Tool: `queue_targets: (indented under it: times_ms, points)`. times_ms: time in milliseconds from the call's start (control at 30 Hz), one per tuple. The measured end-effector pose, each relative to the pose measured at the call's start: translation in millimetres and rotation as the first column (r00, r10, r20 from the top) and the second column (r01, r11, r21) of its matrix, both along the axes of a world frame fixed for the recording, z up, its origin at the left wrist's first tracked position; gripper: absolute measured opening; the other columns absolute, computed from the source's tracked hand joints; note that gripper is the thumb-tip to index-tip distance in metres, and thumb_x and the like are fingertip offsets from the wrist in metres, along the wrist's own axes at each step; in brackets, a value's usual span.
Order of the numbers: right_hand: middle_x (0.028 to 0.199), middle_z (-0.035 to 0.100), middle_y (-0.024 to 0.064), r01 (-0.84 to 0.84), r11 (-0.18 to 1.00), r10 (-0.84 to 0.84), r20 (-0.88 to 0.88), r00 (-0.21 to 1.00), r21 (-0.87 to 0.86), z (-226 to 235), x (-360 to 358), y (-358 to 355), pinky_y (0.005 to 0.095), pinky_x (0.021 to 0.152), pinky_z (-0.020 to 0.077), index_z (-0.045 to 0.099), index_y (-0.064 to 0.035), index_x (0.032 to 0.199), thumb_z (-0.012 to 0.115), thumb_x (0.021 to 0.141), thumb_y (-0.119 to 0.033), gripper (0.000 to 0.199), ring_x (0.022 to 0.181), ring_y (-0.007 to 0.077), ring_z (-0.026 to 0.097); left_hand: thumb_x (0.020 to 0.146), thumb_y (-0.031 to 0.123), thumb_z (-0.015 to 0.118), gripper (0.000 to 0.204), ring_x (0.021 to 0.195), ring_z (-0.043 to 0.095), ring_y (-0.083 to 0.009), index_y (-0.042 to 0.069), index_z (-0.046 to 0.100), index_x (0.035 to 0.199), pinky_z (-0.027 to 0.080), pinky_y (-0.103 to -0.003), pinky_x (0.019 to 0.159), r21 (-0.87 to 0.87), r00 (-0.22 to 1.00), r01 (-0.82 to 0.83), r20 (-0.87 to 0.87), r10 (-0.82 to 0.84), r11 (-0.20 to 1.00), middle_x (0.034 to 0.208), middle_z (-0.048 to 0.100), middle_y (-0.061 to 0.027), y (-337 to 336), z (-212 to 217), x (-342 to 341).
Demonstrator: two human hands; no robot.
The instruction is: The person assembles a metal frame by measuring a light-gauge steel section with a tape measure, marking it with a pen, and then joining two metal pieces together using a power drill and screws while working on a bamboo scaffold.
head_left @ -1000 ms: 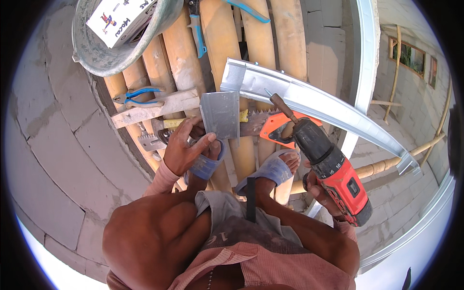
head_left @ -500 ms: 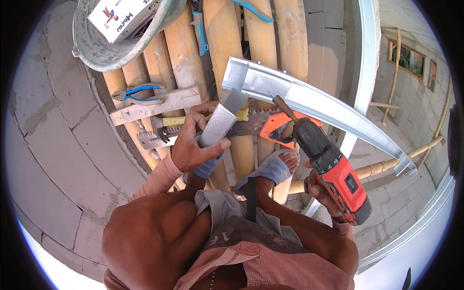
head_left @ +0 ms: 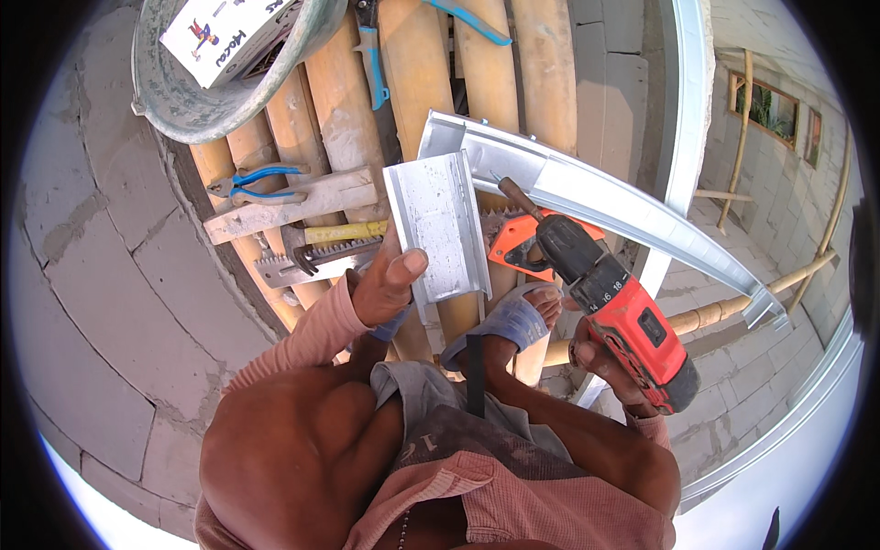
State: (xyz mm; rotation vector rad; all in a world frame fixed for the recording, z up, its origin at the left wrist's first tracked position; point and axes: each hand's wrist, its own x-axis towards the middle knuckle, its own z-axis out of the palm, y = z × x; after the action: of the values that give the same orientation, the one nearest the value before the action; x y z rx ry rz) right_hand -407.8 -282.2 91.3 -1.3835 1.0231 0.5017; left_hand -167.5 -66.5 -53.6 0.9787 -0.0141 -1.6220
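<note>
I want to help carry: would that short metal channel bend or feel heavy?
The short metal channel is probably stiff, given its folded edges; likely light, since its metal looks thin and the left hand holds it alone.

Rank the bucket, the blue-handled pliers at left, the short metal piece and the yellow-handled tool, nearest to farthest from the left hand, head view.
From the left hand:
1. Short metal piece: in its grip.
2. Yellow-handled tool: just up and left.
3. Blue-handled pliers: farther up and left.
4. Bucket: upper left, beyond the pliers.
</note>
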Motion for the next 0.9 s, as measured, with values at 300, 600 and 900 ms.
queue_targets:
  times_ms: [300,600,900]
  points:
    - [0.076,0.06,-0.0006,0.074,0.997,-0.074,0.018,0.997,0.003,0.2,6.8,-1.9,0.0239,0.06,0.0428,0.06,0.0014,0.133,0.077,0.089,-0.015,0.05,0.067,0.0069,0.054,0.084,0.029,0.087,0.085,0.123,0.057,-0.0267,0.01,0.022,0.135,0.05,-0.044,0.104,0.067,0.981,0.045,0.187,-0.057,0.997,0.132,0.049,-0.0184,-13.0,13.7,0.5]
    - [0.093,0.07,0.0091,-0.116,0.958,0.133,0.047,0.99,-0.263,15.6,48.6,-19.9,0.0382,0.069,0.0536,0.069,-0.0042,0.117,0.08,0.085,-0.014,0.035,0.079,0.0284,0.069,0.081,0.031,0.09,0.088,0.124,0.053,-0.025,0.007,0.022,0.131,0.049,-0.037,0.103,0.148,0.95,0.042,0.299,-0.085,0.988,0.131,0.048,-0.0222,-27.9,4.9,-2.7]
    - [0.103,0.07,0.0101,-0.162,0.977,0.123,-0.253,0.96,-0.137,24.1,20.8,-35.5,0.0371,0.076,0.057,0.064,-0.0057,0.12,0.081,0.076,-0.01,0.048,0.086,0.0294,0.07,0.079,0.051,0.087,0.108,0.139,0.041,-0.0337,-0.001,0.017,0.143,0.033,-0.045,0.118,0.276,0.929,0.137,0.297,-0.22,0.951,0.145,0.04,-0.0313,-29.3,11.0,5.1]
